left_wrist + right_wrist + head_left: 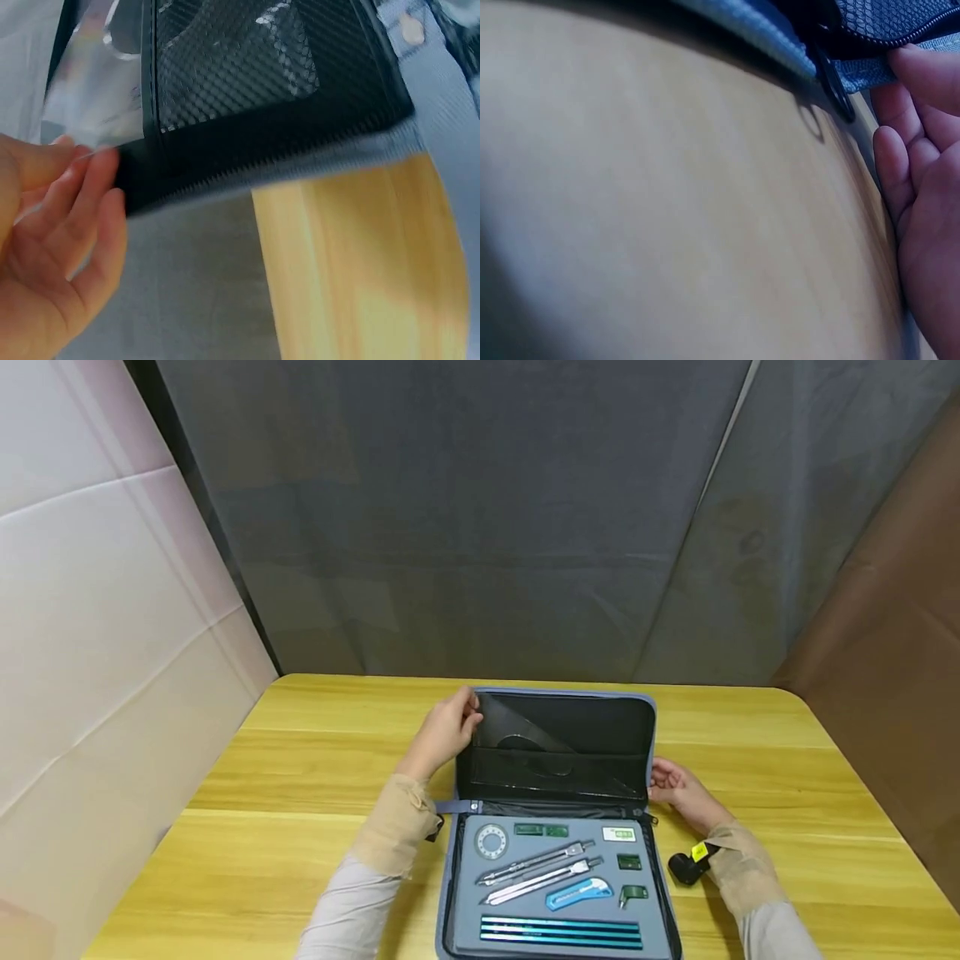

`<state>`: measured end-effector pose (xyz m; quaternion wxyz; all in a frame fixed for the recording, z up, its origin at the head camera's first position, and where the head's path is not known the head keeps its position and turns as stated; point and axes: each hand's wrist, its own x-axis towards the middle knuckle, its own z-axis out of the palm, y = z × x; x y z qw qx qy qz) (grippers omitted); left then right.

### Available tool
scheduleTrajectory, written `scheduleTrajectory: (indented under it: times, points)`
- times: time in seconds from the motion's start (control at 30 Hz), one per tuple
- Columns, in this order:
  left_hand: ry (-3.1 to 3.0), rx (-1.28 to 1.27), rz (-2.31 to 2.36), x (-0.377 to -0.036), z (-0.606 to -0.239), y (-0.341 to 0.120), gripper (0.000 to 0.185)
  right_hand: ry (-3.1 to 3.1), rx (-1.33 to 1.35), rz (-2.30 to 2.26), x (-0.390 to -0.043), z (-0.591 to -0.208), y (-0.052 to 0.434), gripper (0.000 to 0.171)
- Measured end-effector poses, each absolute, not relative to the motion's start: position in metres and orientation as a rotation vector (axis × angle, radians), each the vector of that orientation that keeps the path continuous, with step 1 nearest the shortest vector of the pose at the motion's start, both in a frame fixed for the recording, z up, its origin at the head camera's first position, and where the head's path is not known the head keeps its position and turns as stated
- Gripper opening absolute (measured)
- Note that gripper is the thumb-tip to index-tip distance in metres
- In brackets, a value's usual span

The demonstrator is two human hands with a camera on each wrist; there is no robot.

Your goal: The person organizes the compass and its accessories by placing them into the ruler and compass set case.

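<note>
An open grey zip case (457, 893) lies on a yellow wooden table (300, 777), its lid (558, 747) standing upright. My left hand (446, 731) grips the lid's upper left corner; in the left wrist view its fingertips (90, 169) meet the lid's black edge beside the mesh pocket (255, 67). My right hand (678, 789) rests with relaxed fingers against the lid's lower right edge, near the zipper pull (832, 90). The tray holds a compass (536, 860), a blue utility knife (577, 893) and several dark pencils (561, 932).
A small black device (686, 864) with a yellow tag sits by my right wrist. Grey cloth (480, 527) hangs behind the table, a white panel (97, 635) stands at the left and a brown one (885, 610) at the right. Bare tabletop (787, 760) lies either side of the case.
</note>
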<state>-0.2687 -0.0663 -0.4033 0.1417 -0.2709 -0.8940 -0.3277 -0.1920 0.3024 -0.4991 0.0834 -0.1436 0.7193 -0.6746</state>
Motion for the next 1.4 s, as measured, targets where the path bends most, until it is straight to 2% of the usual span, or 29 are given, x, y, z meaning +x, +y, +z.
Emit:
scheduleTrajectory:
  times: [0.27, 0.6, 1.07, 1.3, 1.4]
  points:
    - [-2.694, -0.763, -0.828, -0.265, -0.409, -0.073, 0.015, 2.117, -0.497, -2.036, -0.196, -0.5, 0.306, 0.051]
    - [-2.657, -0.622, -0.803, -0.263, -0.41, -0.075, 0.013, 2.15, -0.393, -1.99, -0.193, -0.499, 0.304, 0.046]
    - [-2.642, -0.506, -0.657, -0.262, -0.411, -0.069, 0.016, 2.091, -0.491, -2.035, -0.194, -0.501, 0.306, 0.05]
    - [-2.535, -0.478, -1.0, -0.266, -0.419, -0.073, 0.026, 2.08, -0.499, -2.023, -0.191, -0.503, 0.304, 0.05]
    - [-2.517, -0.494, -1.133, -0.269, -0.416, -0.075, 0.037, 2.123, -0.469, -1.982, -0.193, -0.501, 0.303, 0.046]
